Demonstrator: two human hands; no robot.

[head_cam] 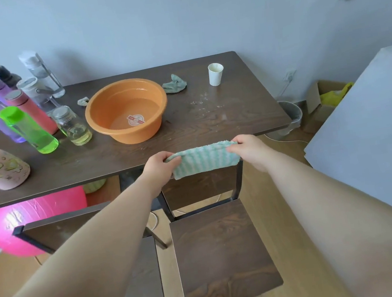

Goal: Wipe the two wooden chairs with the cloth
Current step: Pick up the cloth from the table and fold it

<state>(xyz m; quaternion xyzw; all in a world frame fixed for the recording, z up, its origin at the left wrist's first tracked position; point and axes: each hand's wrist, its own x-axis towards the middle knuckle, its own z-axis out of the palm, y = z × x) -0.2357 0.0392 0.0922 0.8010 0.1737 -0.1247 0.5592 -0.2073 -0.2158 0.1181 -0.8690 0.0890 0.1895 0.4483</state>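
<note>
Stretching the striped green-and-white cloth (pixel 204 159) between both hands, we hold it taut along the top rail of the first chair (pixel 222 253), whose dark wooden seat lies directly below us. Our left hand (pixel 159 164) curls its fingers round the cloth's left end, and our right hand (pixel 249 152) pinches the right end. The cloth hangs down over the upper part of the backrest and covers its top edge. The second chair (pixel 60 227) stands just beside the first, to our left, with its backrest passing under our left forearm.

Both chairs face the dark wooden table (pixel 212 126). On it sits an orange basin (pixel 135 134) with a little water in it. A crumpled grey rag (pixel 174 84) lies just beyond the basin, and a white paper cup (pixel 216 73) stands upright further right. A cluster of bottles crowds the table's left end, among them a bright green bottle (pixel 28 130). A pink ball (pixel 31 221) rests under the table on the left.
</note>
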